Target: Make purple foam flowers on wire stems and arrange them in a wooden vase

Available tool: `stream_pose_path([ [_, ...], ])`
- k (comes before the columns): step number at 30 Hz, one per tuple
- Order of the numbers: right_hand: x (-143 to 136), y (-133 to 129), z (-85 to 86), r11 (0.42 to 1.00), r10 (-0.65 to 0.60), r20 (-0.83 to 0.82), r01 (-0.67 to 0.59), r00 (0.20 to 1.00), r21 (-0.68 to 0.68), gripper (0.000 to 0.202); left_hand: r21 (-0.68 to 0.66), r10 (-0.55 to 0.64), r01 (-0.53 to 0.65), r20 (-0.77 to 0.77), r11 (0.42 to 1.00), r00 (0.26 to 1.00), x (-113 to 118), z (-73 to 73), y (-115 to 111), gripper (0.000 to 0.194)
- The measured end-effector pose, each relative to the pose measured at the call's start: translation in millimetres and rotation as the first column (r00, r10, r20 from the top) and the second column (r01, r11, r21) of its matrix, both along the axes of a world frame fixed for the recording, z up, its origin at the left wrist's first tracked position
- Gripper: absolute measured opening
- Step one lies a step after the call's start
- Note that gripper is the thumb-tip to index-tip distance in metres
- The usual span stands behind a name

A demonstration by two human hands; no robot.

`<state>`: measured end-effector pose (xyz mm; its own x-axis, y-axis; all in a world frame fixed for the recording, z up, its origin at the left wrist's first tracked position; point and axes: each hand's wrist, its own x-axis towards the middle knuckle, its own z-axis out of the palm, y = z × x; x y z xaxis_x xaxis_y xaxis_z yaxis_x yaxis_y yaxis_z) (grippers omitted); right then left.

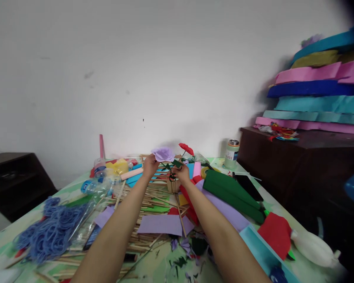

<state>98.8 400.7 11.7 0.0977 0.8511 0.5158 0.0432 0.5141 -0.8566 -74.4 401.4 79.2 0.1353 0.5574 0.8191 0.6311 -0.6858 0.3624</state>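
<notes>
A lilac paper flower (163, 153) is at the far middle of the table, with the fingers of my left hand (150, 166) closed on its left edge. To its right, my right hand (182, 173) pinches a dark green paper leaf (177, 163) below the bloom. Just beyond that hand stands a red paper flower (186, 149) on a thin stem. Under both hands is a small pot made of wooden sticks (173, 185), with dark green stems above it. Where the stems enter the pot is partly hidden by my right hand.
Loose wooden sticks (147, 196) and lilac paper (161, 225) cover the middle. Blue cord (59, 228) and plastic bottles (93, 186) lie left. Rolled green paper (231, 192), a phone (248, 187), a light blue tray (265, 251) and a flask (231, 154) are right.
</notes>
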Motion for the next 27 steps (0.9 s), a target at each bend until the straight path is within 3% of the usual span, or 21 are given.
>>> stream_pose_path([
  [6,0,-2,2.2,1.0,-0.007,0.033,0.006,0.999,0.014,0.018,-0.025,0.051,-0.051,0.031,0.998,0.998,-2,-5.4,4,0.016],
  [14,-2,-10,7.2,0.998,-0.037,0.043,0.035,0.998,0.042,0.02,-0.022,0.04,-0.039,0.015,0.999,0.999,8,5.9,0,0.018],
  [18,-3,-7,4.7,0.996,-0.08,0.024,0.079,0.997,0.039,0.033,-0.007,0.035,-0.034,0.021,0.999,0.999,13,9.6,-3,0.021],
  [27,-5,-3,2.1,0.99,-0.136,0.004,0.136,0.991,0.029,0.04,0.001,0.071,-0.071,0.035,0.997,0.997,9,2.2,-8,0.019],
])
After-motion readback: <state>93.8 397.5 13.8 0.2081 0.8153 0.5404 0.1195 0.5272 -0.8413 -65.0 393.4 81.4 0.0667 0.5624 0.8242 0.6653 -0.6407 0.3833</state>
